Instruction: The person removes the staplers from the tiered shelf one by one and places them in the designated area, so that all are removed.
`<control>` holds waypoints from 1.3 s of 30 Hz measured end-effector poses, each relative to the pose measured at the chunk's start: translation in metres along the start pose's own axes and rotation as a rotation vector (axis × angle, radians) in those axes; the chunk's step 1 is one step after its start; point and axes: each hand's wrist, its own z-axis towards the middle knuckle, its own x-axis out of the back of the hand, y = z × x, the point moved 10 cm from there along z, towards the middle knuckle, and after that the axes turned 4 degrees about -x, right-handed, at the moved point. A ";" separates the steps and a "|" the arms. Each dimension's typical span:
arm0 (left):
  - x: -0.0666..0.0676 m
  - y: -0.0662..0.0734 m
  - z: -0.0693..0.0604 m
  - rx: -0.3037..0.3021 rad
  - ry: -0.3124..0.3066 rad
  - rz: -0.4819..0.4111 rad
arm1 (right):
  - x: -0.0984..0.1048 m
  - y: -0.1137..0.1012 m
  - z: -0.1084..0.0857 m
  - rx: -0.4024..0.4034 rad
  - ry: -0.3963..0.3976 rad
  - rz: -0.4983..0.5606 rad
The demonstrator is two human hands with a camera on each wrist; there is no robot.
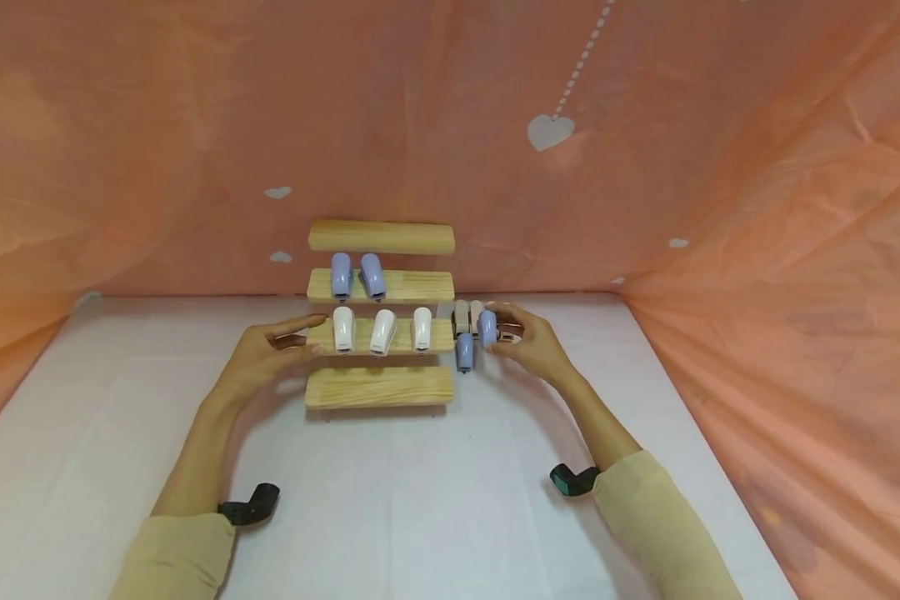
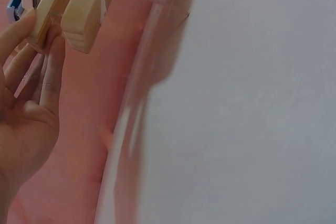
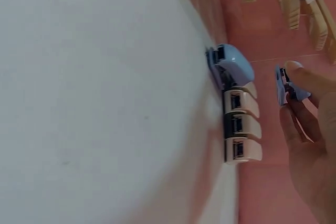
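My left hand [image 1: 266,350] pinches the left end of a wooden tiered rack's third board [image 1: 318,335], with fingers and thumb [image 2: 55,69] on either side of it. Three white mini staplers [image 1: 382,331] stand on that board. Two lilac mini staplers [image 1: 341,275] sit on the board above. Just right of the rack, my right hand [image 1: 532,342] holds a blue mini stapler [image 1: 487,327] up between thumb and fingers. Another blue stapler [image 3: 236,65] rests on the table beside a row of beige and pinkish staplers [image 3: 244,126].
The rack's top board [image 1: 382,237] and bottom board [image 1: 378,387] carry no staplers. A white cloth [image 1: 390,500] covers the table. An orange curtain with pale hearts [image 1: 420,108] hangs behind and along the sides.
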 end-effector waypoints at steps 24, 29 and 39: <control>-0.002 0.002 -0.001 -0.017 0.009 -0.050 | -0.021 0.041 -0.007 -0.076 -0.017 -0.156; -0.003 0.003 -0.002 -0.026 0.007 -0.070 | -0.024 0.045 -0.008 -0.082 -0.015 -0.163; -0.002 0.005 -0.001 -0.035 0.010 -0.072 | -0.020 0.040 -0.009 -0.072 0.003 -0.148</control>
